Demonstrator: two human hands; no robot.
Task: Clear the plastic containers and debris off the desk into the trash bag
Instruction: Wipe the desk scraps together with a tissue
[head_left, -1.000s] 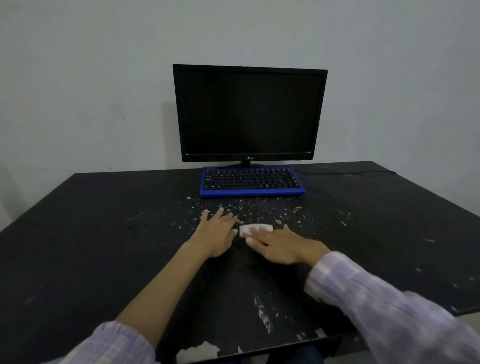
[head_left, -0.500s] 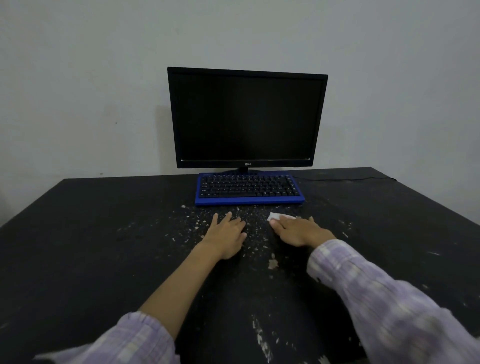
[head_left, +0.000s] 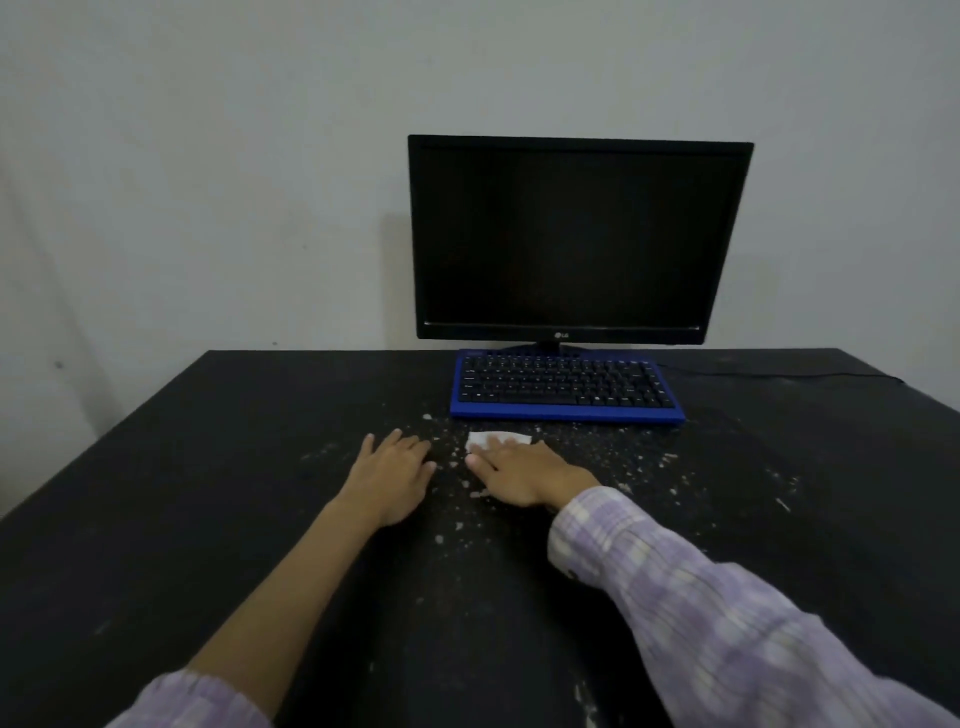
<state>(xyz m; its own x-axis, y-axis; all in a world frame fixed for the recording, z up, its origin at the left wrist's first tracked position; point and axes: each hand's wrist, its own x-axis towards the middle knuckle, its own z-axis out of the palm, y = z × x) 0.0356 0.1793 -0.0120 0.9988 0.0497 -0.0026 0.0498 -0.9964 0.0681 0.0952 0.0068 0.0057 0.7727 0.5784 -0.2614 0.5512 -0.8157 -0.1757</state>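
Observation:
Small white crumbs of debris (head_left: 453, 462) lie scattered over the black desk (head_left: 208, 493) in front of the keyboard. My right hand (head_left: 524, 470) lies flat with straight fingers pressing a small white folded tissue (head_left: 485, 439) onto the desk among the crumbs. My left hand (head_left: 395, 473) rests flat on the desk just left of it, fingers straight and holding nothing. No plastic container or trash bag is in view.
A blue keyboard with black keys (head_left: 563, 387) sits just beyond the hands, with a dark monitor (head_left: 576, 239) behind it by the wall. A black cable (head_left: 779, 375) runs right from the keyboard. More white specks (head_left: 675, 483) lie right of my right hand.
My right hand slid the white tissue away from me toward the keyboard, then back to the left beside my left hand. The view has shifted, so the monitor now sits further right.

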